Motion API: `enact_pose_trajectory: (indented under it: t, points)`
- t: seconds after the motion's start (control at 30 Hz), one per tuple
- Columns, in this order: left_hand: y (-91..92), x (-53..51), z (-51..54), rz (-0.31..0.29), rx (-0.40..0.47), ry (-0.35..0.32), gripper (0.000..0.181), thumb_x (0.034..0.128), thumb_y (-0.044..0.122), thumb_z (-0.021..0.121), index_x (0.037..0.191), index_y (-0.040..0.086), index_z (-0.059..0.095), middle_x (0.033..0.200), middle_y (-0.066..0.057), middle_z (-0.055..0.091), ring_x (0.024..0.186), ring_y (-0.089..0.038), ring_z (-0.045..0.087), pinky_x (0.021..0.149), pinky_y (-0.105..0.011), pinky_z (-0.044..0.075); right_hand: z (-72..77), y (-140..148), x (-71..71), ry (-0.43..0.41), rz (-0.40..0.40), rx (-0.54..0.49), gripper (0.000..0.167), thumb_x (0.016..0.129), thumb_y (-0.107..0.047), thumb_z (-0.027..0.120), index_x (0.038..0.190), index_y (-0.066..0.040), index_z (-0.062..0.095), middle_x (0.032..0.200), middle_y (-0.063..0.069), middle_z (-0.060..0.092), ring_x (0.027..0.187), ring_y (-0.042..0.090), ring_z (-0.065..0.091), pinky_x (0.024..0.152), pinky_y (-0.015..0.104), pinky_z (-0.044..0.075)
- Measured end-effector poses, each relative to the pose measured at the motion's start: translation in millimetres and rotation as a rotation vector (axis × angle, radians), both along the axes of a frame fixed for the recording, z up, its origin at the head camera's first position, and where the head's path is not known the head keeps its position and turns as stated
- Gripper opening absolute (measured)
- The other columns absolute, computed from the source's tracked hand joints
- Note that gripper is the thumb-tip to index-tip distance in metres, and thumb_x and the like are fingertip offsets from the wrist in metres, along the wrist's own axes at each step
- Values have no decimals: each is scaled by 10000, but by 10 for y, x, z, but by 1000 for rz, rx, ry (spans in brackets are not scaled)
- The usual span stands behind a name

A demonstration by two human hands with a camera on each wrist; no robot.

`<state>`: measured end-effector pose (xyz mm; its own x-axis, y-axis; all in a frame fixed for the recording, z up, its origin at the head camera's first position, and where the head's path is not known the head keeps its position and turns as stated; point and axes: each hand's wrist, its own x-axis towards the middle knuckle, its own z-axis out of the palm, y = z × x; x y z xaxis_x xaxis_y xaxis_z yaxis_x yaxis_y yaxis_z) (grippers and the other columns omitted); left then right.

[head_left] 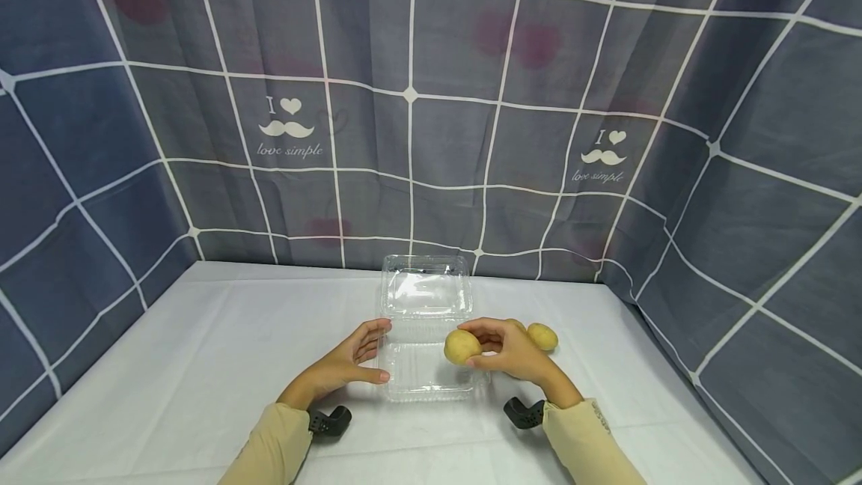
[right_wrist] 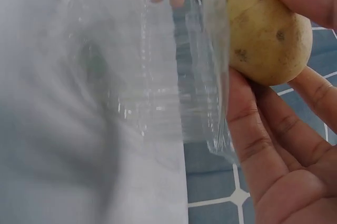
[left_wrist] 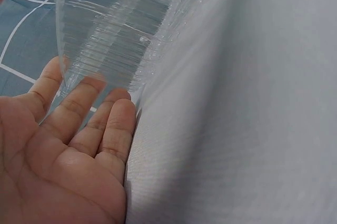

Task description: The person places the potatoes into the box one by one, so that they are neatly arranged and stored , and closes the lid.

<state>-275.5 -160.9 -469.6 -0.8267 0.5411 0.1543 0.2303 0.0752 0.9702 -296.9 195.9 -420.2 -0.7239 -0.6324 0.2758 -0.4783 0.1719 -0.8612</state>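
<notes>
Our right hand (head_left: 509, 352) pinches a round yellow potato (head_left: 462, 347) over a clear plastic box (head_left: 420, 379), its open lid (head_left: 426, 294) towards the far edge of the white-clothed table (head_left: 417, 444); our left hand (head_left: 342, 361) stands wide at the box's left side. Two yellow potatoes (head_left: 542, 337) lie to its right.

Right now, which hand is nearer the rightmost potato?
Right: the right hand is just left of that potato; the left hand is farther off, at the left side of the box.
</notes>
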Motion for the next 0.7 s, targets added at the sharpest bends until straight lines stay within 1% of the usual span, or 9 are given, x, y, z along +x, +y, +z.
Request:
enact_pose_trajectory:
  t: [0.2, 0.33, 0.47, 0.7]
  points:
    - [-2, 9, 0, 2, 5, -9, 1026, 920, 133, 880, 1648, -100, 195, 1713, -353, 212, 1574, -570, 220, 1294, -654, 232, 2, -75, -4, -44, 27, 17, 539, 913, -2, 840, 1378, 157, 620, 1270, 277, 706, 1084, 89, 695, 962, 253, 616]
    - [-2, 11, 1, 4, 6, -16, 1034, 914, 128, 884, 1652, -93, 196, 1716, -349, 210, 1577, -566, 219, 1298, -642, 232, 3, -116, 3, -54, 26, 21, 547, 917, -21, 842, 1386, 149, 619, 1278, 263, 704, 1092, 98, 689, 974, 256, 611]
    - [3, 13, 5, 8, 6, -25, 1040, 906, 127, 891, 1655, -84, 200, 1719, -344, 212, 1579, -561, 221, 1301, -629, 240, -3, -152, 2, -72, 22, 17, 551, 911, -26, 850, 1389, 134, 626, 1273, 232, 709, 1086, 97, 688, 976, 234, 601]
    - [7, 7, 3, 5, 10, -24, 1068, 881, 115, 911, 1654, -84, 201, 1716, -347, 208, 1582, -562, 211, 1302, -609, 247, -48, -215, -7, -63, 40, 6, 536, 915, -9, 840, 1375, 156, 620, 1251, 236, 717, 1078, 97, 688, 978, 240, 601]
